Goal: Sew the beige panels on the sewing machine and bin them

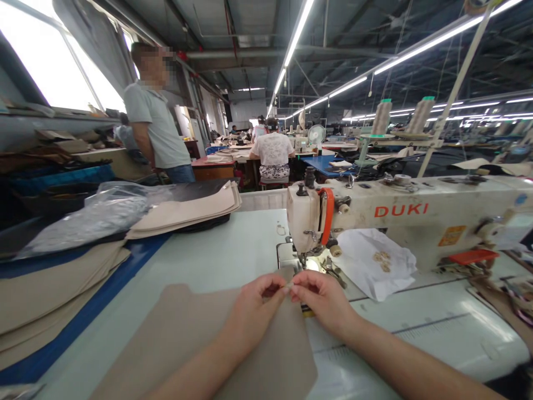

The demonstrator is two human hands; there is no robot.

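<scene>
My left hand [260, 300] and my right hand [322, 297] meet fingertip to fingertip just in front of the sewing machine's needle area [303, 258]. Both are closed in a pinch around something small and pale, mostly hidden by the fingers. Beneath them lies a large taupe panel [187, 333] of fabric or leather, its narrow tab [285, 272] reaching toward the presser foot. My left forearm crosses over the panel. The white DUKI sewing machine [353, 208] stands beyond my hands, its lamp lit.
On a white sheet [366, 261] under the machine arm lie several small gold-coloured pieces [383, 260]. Stacked beige panels [183, 210] and a clear plastic bag [95, 214] are at left. Thread cones [382, 118] stand behind the machine. One person [156, 122] stands; another [272, 147] sits ahead.
</scene>
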